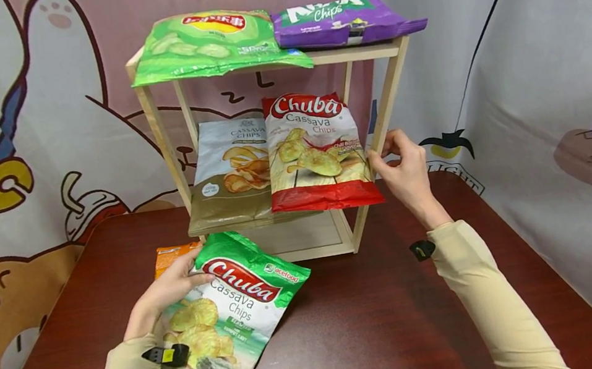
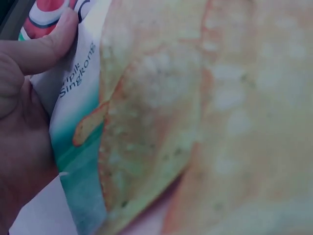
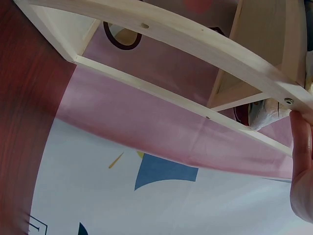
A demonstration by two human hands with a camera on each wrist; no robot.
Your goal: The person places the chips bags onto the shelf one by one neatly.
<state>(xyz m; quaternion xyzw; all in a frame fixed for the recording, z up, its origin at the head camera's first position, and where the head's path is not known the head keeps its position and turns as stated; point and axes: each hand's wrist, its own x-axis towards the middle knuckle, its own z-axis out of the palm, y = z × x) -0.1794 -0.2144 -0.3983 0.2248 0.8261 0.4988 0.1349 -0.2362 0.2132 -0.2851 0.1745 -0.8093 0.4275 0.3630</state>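
Observation:
My left hand [image 1: 169,285] grips the top left part of a green and white bag of cassava chips [image 1: 255,324], tilted above the table; the left wrist view shows the thumb [image 2: 56,41] over its printed front. At the wooden rack's right upright [image 1: 390,97], my right hand [image 1: 409,172] pinches the post, beside the edge of a red bag of cassava chips [image 1: 319,144]. In the right wrist view a finger [image 3: 301,139] meets the wood near a screw. The red bag leans on the middle shelf, overlapping a grey and brown chip bag [image 1: 229,168].
On the rack's top lie a light green chip bag [image 1: 210,43] and a purple chip bag [image 1: 336,23]. An orange packet [image 1: 168,257] shows partly behind my left hand. The rack stands on a dark red-brown table [image 1: 381,323], before a cartoon-printed cloth [image 1: 66,102].

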